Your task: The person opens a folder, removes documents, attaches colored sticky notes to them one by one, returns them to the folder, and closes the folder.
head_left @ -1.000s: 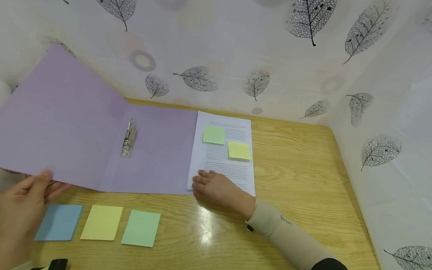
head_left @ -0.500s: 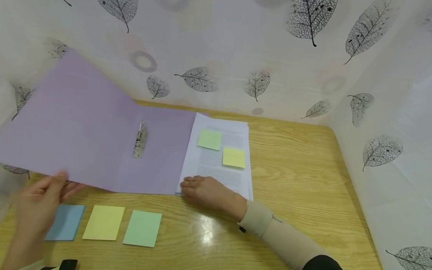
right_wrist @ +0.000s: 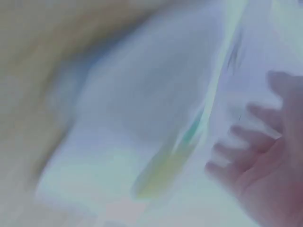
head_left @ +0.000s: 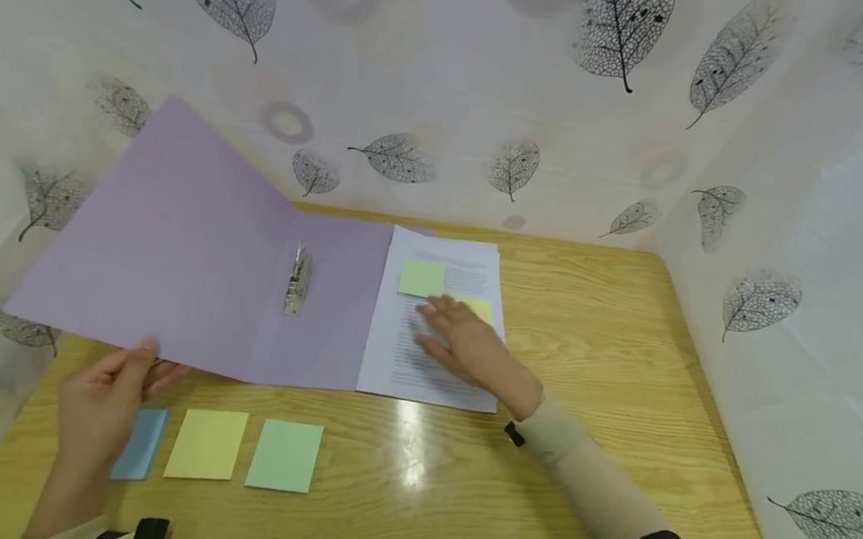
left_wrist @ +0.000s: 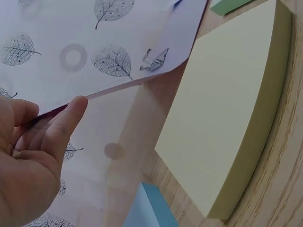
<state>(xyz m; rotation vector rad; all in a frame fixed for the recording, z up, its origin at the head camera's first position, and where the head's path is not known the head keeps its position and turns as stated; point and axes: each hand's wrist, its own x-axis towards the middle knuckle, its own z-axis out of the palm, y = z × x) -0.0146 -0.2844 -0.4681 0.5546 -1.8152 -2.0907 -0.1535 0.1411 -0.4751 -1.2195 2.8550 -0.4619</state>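
In the head view a purple ring folder (head_left: 170, 243) lies opened out, its left cover raised at a slant. My left hand (head_left: 110, 397) pinches that cover's front edge between thumb and fingers; the left wrist view also has this hand (left_wrist: 35, 156) at the edge. A metal clip (head_left: 298, 283) sits beside the folder's spine. Printed sheets (head_left: 384, 350) lie on the right side of the folder, bearing a green sticky note (head_left: 422, 278) and a yellow sticky note (head_left: 480, 308). Over the sheets, my right hand (head_left: 474, 348) has its fingers extended, partly covering the yellow note.
Along the front of the wooden table (head_left: 592, 331) lie a blue sticky note pad (head_left: 139, 445), a yellow pad (head_left: 205, 444) and a green pad (head_left: 285, 456). My left hand partly hides the blue one. A leaf-patterned curtain (head_left: 445, 78) surrounds the back and sides.
My left hand has moved right with the cover's edge, and the folder has shifted right. The sheets slid slightly left, then my right hand left their front corner and moved up and right.
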